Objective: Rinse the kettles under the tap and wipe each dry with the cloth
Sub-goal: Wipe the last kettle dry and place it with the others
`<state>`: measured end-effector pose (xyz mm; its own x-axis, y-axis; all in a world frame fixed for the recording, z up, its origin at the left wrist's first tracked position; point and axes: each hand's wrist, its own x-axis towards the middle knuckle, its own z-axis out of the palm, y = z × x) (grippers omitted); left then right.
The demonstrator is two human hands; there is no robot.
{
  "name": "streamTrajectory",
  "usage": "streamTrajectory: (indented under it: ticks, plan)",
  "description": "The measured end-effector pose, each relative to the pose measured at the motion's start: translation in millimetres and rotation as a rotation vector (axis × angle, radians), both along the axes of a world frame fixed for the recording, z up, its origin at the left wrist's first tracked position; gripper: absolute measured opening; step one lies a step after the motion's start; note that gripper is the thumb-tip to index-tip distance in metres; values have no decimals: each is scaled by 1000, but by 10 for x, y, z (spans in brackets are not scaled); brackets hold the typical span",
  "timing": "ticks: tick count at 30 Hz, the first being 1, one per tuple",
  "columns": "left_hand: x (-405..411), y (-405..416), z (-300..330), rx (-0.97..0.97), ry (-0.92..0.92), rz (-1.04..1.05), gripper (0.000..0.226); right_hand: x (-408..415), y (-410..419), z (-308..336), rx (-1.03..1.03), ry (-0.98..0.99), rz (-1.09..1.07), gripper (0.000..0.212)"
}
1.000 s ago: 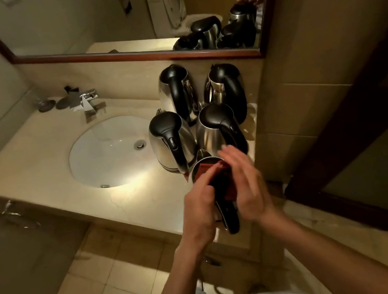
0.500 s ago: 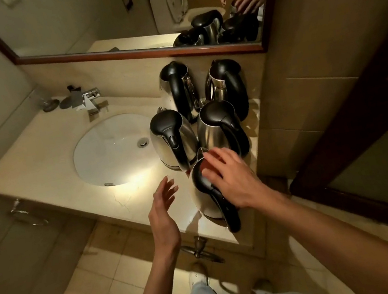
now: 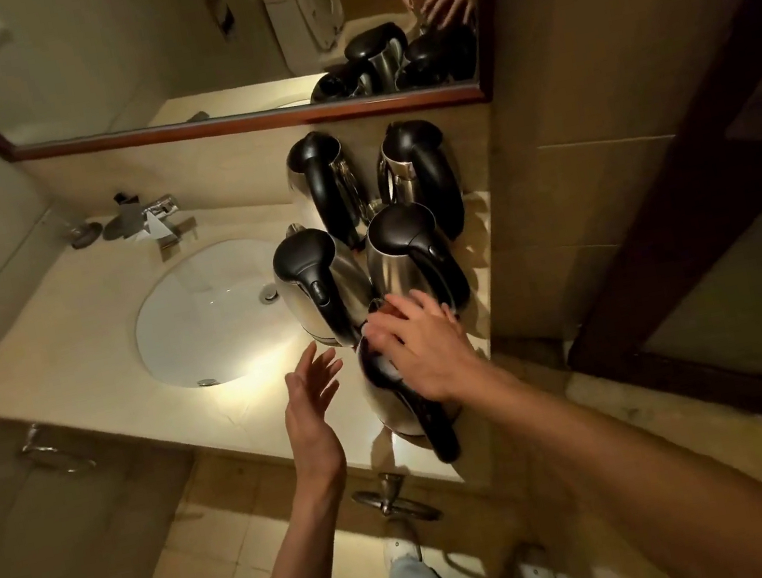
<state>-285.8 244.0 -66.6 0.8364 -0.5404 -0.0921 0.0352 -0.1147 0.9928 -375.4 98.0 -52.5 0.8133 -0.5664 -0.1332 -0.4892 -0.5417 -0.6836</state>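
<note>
Several steel kettles with black lids and handles stand on the right part of the beige counter (image 3: 74,353). The nearest kettle (image 3: 392,409) sits at the counter's front edge, its handle pointing toward me. My right hand (image 3: 423,350) rests on its lid with fingers spread and nearly straight. To the left of that kettle, my left hand (image 3: 312,413) hovers open, palm facing it, touching nothing. Behind stand two kettles (image 3: 317,284) (image 3: 407,258), and two more (image 3: 319,182) (image 3: 419,170) by the wall. The cloth is not plainly visible.
A white round basin (image 3: 201,320) is set into the counter left of the kettles, with a chrome tap (image 3: 159,213) behind it. A framed mirror (image 3: 177,70) hangs above. A metal hook (image 3: 390,496) juts out below the counter's front edge.
One second ago both hands were together on the near kettle's lid with a red cloth. My left hand has since come off and moved left; my right hand stays on the lid.
</note>
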Motion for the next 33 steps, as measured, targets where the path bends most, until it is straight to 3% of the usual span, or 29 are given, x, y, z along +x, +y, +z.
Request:
streamTrajectory:
  ticks: [3,6,8,11,13,15,17,19,21,23,28,33]
  plan:
    - [-86,-22,23,16,-15,-18,70,-142,5,-227,337,-173,-269,70]
    - [-233,-164,73,56,-16,-84,60,-321,223,-438,476,-290,-411,84]
    - [-336,-301,81,69,-14,-104,64,-387,364,-513,461,-388,-433,94]
    - [-492,-494,41,98,-108,-53,83,-446,484,-573,246,-482,-323,84]
    - [-564,-618,-3,219,-319,-40,82,-460,475,-604,159,-516,-259,75]
    - [-614,-746,-58,399,-537,-45,68,-453,381,-618,204,-517,-237,74]
    - [-679,-843,-78,508,-588,-13,62,-423,255,-676,366,-501,-273,79]
    - [-740,-878,-78,548,-593,48,56,-434,132,-699,624,-500,-402,69]
    - [-779,-888,-40,573,-583,52,68,-455,62,-751,915,-552,-567,46]
    - [-783,-880,-24,620,-629,11,78,-443,30,-819,1087,-610,-721,42]
    - [-633,-758,-18,716,-761,-136,90,-486,-135,-1027,1295,-743,-1043,74]
    - [-239,-490,-7,691,-869,-394,78,-547,-204,-1115,1340,-746,-1156,78]
